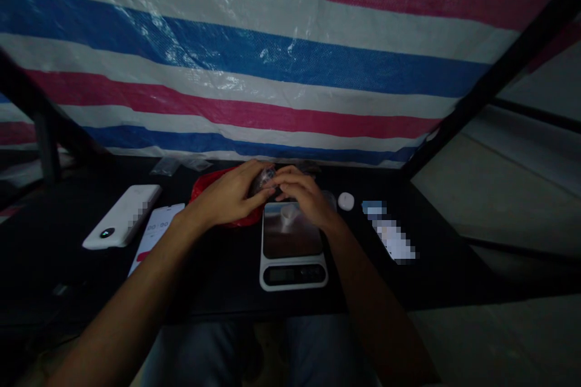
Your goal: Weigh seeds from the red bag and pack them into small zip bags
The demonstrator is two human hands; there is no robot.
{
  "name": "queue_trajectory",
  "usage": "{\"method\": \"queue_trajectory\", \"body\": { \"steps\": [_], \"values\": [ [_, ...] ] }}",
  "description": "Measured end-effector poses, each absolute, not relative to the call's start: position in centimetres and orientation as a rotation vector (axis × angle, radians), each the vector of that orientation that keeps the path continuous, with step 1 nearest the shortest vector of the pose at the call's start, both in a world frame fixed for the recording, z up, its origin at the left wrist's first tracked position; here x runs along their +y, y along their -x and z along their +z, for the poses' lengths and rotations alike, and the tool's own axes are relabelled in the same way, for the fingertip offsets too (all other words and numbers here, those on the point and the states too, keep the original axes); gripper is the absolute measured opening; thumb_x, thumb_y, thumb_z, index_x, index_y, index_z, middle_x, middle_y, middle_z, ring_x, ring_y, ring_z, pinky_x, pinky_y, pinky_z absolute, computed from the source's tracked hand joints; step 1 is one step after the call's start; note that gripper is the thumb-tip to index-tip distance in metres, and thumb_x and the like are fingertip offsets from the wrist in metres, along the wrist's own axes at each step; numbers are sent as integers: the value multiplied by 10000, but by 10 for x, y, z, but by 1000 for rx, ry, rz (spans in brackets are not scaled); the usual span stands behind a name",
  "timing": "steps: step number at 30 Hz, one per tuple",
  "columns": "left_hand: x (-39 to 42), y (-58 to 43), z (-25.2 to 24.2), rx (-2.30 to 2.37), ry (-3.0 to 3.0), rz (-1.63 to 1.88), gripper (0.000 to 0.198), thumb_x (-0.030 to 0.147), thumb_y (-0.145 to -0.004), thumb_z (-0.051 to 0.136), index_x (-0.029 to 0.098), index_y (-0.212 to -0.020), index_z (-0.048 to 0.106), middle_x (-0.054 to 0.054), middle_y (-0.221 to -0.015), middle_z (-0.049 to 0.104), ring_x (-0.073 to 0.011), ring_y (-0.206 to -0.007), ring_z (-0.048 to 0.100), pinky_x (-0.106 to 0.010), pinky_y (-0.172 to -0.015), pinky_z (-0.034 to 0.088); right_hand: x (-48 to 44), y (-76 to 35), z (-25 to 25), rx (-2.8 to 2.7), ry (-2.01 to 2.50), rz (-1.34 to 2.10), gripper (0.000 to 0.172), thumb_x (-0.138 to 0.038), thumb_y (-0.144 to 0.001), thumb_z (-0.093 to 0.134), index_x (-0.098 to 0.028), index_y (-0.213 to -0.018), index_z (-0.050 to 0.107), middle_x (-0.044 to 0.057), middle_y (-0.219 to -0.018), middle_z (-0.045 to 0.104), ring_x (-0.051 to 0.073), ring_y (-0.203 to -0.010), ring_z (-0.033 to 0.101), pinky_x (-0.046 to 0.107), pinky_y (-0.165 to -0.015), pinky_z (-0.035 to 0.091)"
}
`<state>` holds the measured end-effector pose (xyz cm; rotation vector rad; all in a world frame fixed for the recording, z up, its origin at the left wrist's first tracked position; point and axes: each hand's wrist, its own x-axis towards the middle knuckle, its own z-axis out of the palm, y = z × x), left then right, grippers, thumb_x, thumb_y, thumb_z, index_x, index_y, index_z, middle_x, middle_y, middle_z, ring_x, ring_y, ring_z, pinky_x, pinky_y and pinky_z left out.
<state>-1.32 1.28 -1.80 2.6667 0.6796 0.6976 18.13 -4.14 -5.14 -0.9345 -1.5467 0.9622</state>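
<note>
My hands meet above the far end of a digital kitchen scale, around a small dark glossy object. The object looks like something wrapped in clear plastic, and my fingers hide most of it. My left hand grips it from the left, above a crumpled red plastic bag. My right hand curls over it from the right, just above the scale's reflective metal platform. The platform does not appear to bear anything.
On the black table, a white power bank and a phone lie to the left. A small white round item and a pixelated packet lie to the right. Small clear bags lie behind. A striped tarp hangs beyond.
</note>
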Motion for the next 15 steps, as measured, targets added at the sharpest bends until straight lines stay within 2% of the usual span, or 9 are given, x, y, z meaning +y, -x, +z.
{"method": "queue_trajectory", "body": {
  "steps": [2, 6, 9, 11, 13, 15],
  "values": [
    [14, 15, -15, 702, -2694, 640, 400, 382, -964, 499, 155, -1285, 575, -141, -1268, 659, -276, -1140, 632, -376, -997, 468, -42, -181, -50, -1613, 962, 843, 133, -334, -904, 666, -248, -919, 765, 50, -1118, 558, 184, -1034, 608, 322, -808, 579],
    [22, 20, -2, 774, -2773, 455, 360, 426, -964, 492, 154, -1130, 659, -124, -1070, 728, -271, -963, 681, -348, -857, 473, -38, -175, -53, -1603, 1029, 644, 112, -346, -886, 710, -244, -865, 752, 62, -1120, 585, 200, -1094, 585, 317, -803, 549],
    [33, 27, 10, 829, -2822, 314, 417, 483, -956, 528, 150, -1158, 678, -117, -1020, 745, -261, -873, 682, -326, -765, 445, -32, -177, -58, -1524, 1050, 603, 146, -359, -894, 685, -233, -873, 754, 74, -1133, 620, 211, -1114, 594, 330, -818, 538],
    [41, 34, 16, 879, -2840, 207, 389, 454, -926, 589, 157, -1152, 696, -98, -985, 750, -239, -816, 666, -304, -716, 416, -28, -183, -59, -1441, 1066, 584, 177, -368, -904, 651, -223, -889, 752, 78, -1103, 650, 215, -1086, 609, 340, -823, 534],
    [47, 39, 20, 938, -2826, 130, 305, 384, -868, 671, 171, -1080, 727, -54, -878, 739, -200, -719, 616, -279, -662, 372, -26, -191, -60, -1352, 1089, 590, 194, -373, -900, 630, -214, -892, 741, 76, -1057, 682, 212, -1017, 627, 333, -786, 531],
    [52, 41, 22, 1057, -2726, 277, 249, 299, -702, 820, 170, -903, 748, 0, -689, 673, -163, -612, 526, -263, -630, 331, -25, -197, -60, -1290, 1110, 606, 199, -381, -878, 632, -205, -883, 726, 75, -1023, 707, 205, -936, 637, 314, -723, 522]
  ]
}}
